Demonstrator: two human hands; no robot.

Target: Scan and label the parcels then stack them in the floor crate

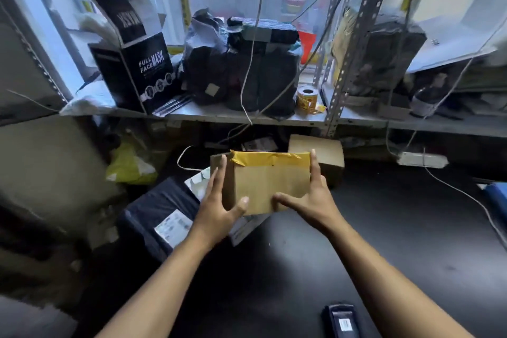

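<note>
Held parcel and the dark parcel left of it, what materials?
Held parcel: looks like matte brown cardboard, with a glossy yellow tape strip wrinkled along its top edge. Both hands grip its sides. Dark parcel: probably a black plastic mailer, given its faint sheen and soft creases; it carries a white printed label, likely paper.

The cardboard parcel (270, 186) is plain brown, with a band of glossy yellow tape (270, 158) along its top edge. A second brown box (319, 155) sits behind it. The mailer bag (159, 210) is dark navy with a white printed label. The crumpled bag (130, 166) is bright yellow-green. The mask box (134, 63) is black with white lettering. The sticker roll (307, 99) is yellow. The desk (384, 241) is black.
</note>
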